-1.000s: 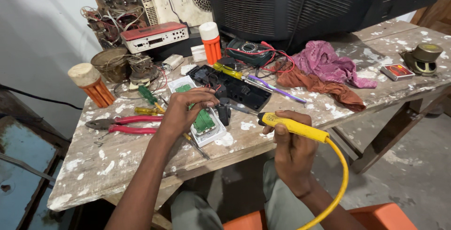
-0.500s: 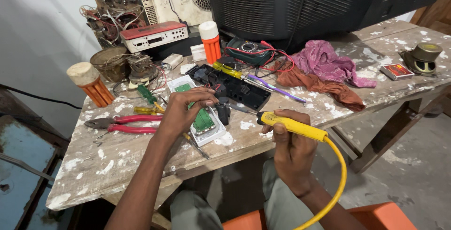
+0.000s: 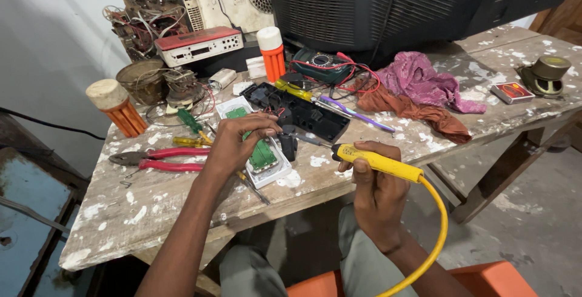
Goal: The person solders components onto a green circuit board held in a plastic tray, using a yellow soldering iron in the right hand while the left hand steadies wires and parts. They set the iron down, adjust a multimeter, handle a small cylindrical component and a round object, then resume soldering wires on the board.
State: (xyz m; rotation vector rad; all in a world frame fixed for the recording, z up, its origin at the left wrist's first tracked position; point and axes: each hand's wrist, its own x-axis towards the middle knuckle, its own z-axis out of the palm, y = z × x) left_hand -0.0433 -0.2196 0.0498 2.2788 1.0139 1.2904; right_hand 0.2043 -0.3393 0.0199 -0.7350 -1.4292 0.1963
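My left hand (image 3: pixel 237 142) rests on a green circuit board (image 3: pixel 262 154) that lies in a white plastic case (image 3: pixel 270 173) near the table's front edge; its fingers press down on the board. My right hand (image 3: pixel 377 194) is closed around a yellow-handled soldering iron (image 3: pixel 377 162) with a yellow cord (image 3: pixel 438 230), its dark tip pointing left towards a small black part (image 3: pixel 290 142) beside the board. A black plastic housing (image 3: pixel 300 110) lies just behind the board.
Red-handled pliers (image 3: pixel 159 158), green and yellow screwdrivers and two orange spools (image 3: pixel 116 108) sit on the paint-spattered wooden table (image 3: pixel 121 212). A multimeter (image 3: pixel 321 63), pink and brown rags (image 3: pixel 424 85), a radio (image 3: pixel 197 45) and a large dark television set crowd the back.
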